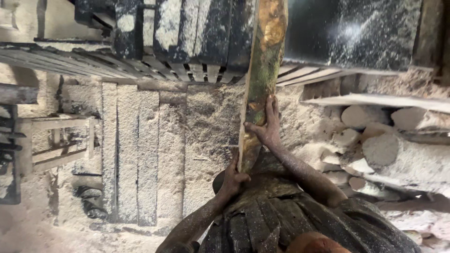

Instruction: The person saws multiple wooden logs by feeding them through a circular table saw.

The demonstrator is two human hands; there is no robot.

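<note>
Hands meet on a long wooden slab [261, 75] that runs from the frame's centre up to the top edge — bark-covered, mossy green and brown. The left hand [233, 179] has its grip closed around the slab's lower end, just below centre; the right hand [267, 122] lies above it, fingers wrapped over the edge. Sawdust-coated planks [136, 154] fill the left-centre floor (pale, laid side by side), and cut logs [375, 140] are piled at right.
</note>
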